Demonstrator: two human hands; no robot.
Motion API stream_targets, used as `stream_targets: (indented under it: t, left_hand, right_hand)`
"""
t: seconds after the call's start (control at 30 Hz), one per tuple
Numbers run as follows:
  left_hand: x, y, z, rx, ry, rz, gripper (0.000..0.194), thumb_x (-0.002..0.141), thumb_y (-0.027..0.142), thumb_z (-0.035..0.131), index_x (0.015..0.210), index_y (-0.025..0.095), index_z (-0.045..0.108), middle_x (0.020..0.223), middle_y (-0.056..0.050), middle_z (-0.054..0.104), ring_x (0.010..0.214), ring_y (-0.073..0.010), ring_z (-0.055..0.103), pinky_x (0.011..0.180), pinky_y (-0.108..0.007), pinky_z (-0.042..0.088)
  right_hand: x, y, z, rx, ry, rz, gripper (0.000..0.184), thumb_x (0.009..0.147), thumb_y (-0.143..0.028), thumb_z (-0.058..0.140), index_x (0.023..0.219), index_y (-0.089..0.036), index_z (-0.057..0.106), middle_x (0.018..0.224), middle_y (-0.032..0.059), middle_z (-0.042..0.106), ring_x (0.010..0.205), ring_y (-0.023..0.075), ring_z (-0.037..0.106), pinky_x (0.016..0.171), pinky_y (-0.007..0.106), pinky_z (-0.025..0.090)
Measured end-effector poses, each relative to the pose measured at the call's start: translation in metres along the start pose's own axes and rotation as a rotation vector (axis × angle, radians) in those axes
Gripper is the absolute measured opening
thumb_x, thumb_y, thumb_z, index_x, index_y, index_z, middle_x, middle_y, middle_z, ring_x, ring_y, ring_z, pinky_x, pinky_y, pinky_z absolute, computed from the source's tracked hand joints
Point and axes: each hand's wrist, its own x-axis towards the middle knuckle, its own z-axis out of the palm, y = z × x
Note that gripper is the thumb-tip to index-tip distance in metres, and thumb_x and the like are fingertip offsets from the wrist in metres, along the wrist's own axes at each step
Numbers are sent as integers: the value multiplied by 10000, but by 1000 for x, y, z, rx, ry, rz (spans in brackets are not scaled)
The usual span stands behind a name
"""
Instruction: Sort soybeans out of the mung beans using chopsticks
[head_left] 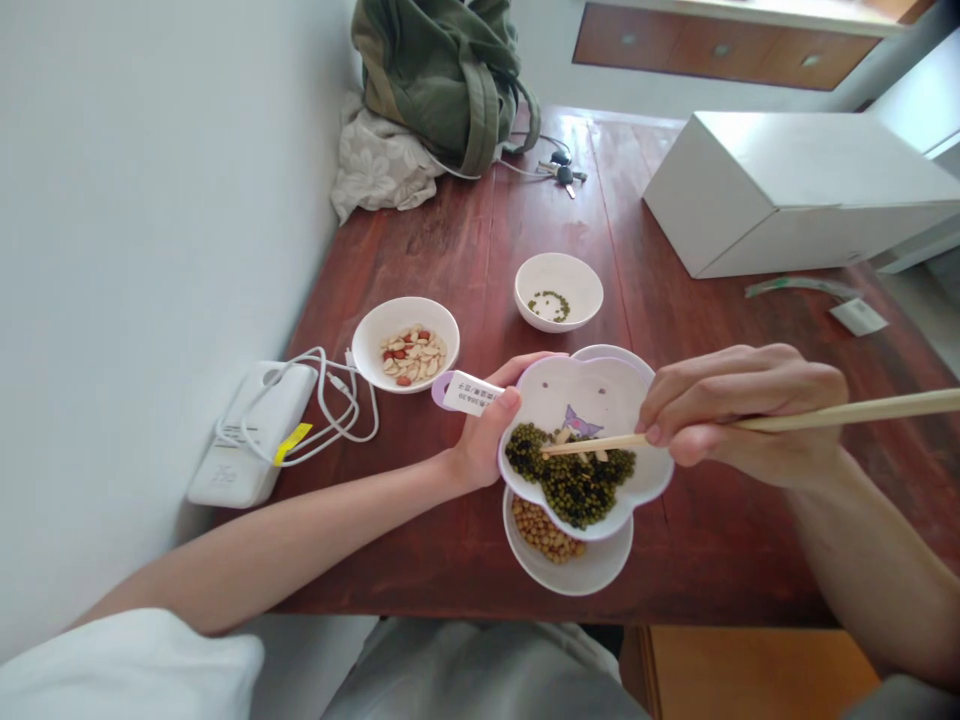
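Note:
My left hand [487, 430] is closed on the rim of a flower-shaped bowl [600, 390], which it holds tilted above the table. Green mung beans [577, 490], mixed with darker beans and a few pale seeds, lie in its lower part. A pair of chopsticks [862, 411] is gripped in my right hand [750, 410], their tips among the beans. Under the flower bowl stands a white bowl [585, 578] of soybeans [547, 535]; another white rim [604, 351] shows behind it. The white bowl [360, 340] at left contains pale seeds and red peanuts [412, 355].
A white bowl [559, 270] with some green beans stands farther back. At left lie a white power bank [247, 430] and its cable [352, 400]. A green bag [442, 80], keys [564, 172] and a large white box [787, 190] occupy the back of the red-brown table [420, 560].

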Motion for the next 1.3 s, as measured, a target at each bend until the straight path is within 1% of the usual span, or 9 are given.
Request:
stream_targets:
  t: [0.1,0.23,0.33,0.47,0.67,0.9,1.0,1.17,1.3]
  left_hand:
    - [2,3,1,18,-19,6,605,1024,679,643,1344,184,782,1236,-149,843,1199,-375,773,1021,-493,611]
    - [4,4,2,33,-4,18,603,1015,693,637,1304,185,787,1314,-153,823,1237,-390,758,1038,-499,601]
    - [5,4,4,24,-27,28,592,1033,678,612,1320,191,788,1305,-157,826,1200,-383,775,1016,-497,614]
    - [6,6,6,48,-15,16,688,997,746,624,1385,196,768,1225,-154,840,1218,-402,773,1019,-510,620]
    - [5,4,7,37,-22,13,692,1013,715,604,1449,193,732,1228,-145,837,1223,-393,766,1029,-501,611]
    - [6,4,7,64,13,7,724,985,751,627,1442,198,725,1203,-139,839,1203,-387,770,1028,-493,602]
    - [6,1,5,71,17,12,714,979,769,626,1398,203,744,1202,-139,839,1223,-389,760,1043,-499,590]
    - [6,-4,2,71,19,38,654,988,753,629,1321,207,767,1216,-133,834,1264,-378,742,1075,-488,571]
    - [6,-4,2,62,12,31,682,963,778,646,1303,199,767,1218,-143,831,1232,-375,756,1044,-483,589]
  right_hand:
    - [-1,3,0,15,4,13,199,957,-319,893,843,-162,849,745,59,821,643,187,800,574,259,636]
    - [0,5,2,58,7,1,184,953,-347,898,874,-183,871,729,56,821,620,184,788,554,256,630]
    - [1,6,3,90,-2,-18,176,936,-345,914,868,-188,873,713,51,817,602,179,781,522,243,611]
    - [3,4,5,113,1,-12,215,927,-334,922,810,-166,853,695,63,811,582,188,784,506,240,607]
    - [6,0,9,152,23,-7,300,922,-319,926,729,-117,816,644,87,789,527,198,771,483,233,590]
    - [6,-3,9,184,17,-10,331,952,-311,898,719,-93,810,643,106,783,535,191,767,501,228,594]
    - [5,-7,7,205,59,-12,345,939,-344,911,718,-95,820,636,107,782,524,192,755,497,237,592]
    - [4,-14,6,79,25,-3,231,909,-269,933,754,-124,841,681,92,806,548,187,761,496,240,578]
    - [3,-15,11,27,-20,8,246,951,-299,898,754,-163,838,690,57,808,576,164,770,534,223,598]
